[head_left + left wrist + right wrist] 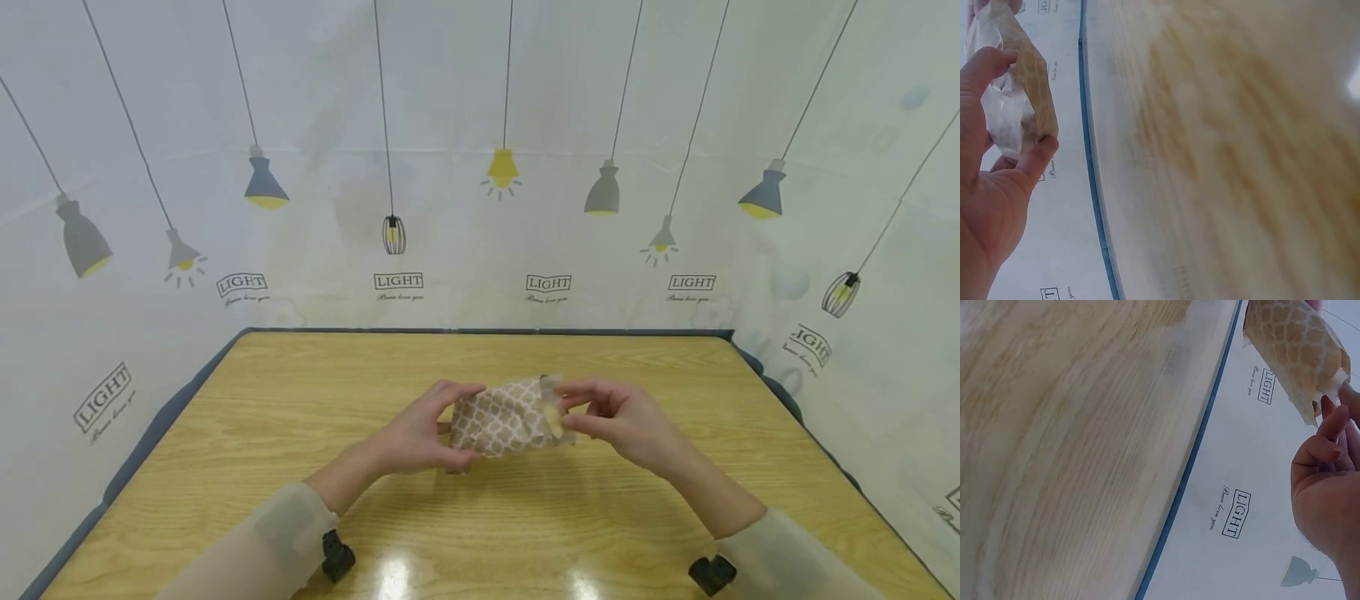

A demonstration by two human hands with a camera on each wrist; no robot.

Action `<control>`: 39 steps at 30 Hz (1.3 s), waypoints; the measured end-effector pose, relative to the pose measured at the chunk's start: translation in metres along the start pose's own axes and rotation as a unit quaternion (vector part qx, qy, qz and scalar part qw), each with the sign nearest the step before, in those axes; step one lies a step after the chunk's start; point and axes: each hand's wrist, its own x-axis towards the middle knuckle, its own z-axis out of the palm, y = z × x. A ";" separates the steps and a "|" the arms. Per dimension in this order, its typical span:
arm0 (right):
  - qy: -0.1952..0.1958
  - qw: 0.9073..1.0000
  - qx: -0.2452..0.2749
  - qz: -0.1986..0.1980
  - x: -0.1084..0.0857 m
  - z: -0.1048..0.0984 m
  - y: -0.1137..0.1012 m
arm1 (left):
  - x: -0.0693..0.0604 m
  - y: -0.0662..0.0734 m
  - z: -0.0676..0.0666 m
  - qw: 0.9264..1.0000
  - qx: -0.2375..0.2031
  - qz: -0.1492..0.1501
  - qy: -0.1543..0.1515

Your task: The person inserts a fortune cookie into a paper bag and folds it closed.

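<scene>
A paper bag [501, 419] with a tan and white lattice print is held above the table, lying roughly sideways. My left hand [422, 429] grips its left end, thumb on the near side and fingers on the far side. In the left wrist view, white crumpled paper shows at the end of the bag [1036, 84] beside the left hand [997, 194]. My right hand [626, 417] pinches at the bag's right mouth with thumb and fingers. A pale yellow piece [553, 421] shows in that mouth; its kind is unclear. In the right wrist view the right hand [1329, 456] touches the bag's ragged edge.
A light wooden table [337, 367] spreads beneath both hands, with a dark blue edge at the back and sides. Behind it hangs a pale cloth [450, 83] printed with lamps. Black wrist cameras sit at the left cuff [337, 557] and right cuff [712, 575].
</scene>
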 end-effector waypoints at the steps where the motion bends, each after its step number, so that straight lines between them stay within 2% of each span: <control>1: 0.000 1.000 0.002 0.001 0.000 0.000 0.000 | 0.000 0.000 0.000 1.000 -0.001 0.000 0.000; 5: 0.006 1.000 0.015 0.005 -0.003 -0.003 0.000 | 0.000 -0.001 0.000 1.000 -0.004 -0.001 0.001; 12: 0.020 1.000 -0.002 0.012 -0.004 -0.007 0.002 | 0.000 0.000 -0.001 1.000 -0.003 0.003 0.003; 22: 0.019 0.999 0.028 0.026 0.000 0.004 0.012 | 0.000 -0.002 0.000 1.000 0.004 0.002 0.000; 39: 0.003 0.997 0.069 0.039 0.006 0.014 0.012 | 0.001 -0.001 0.002 1.000 0.005 0.003 0.003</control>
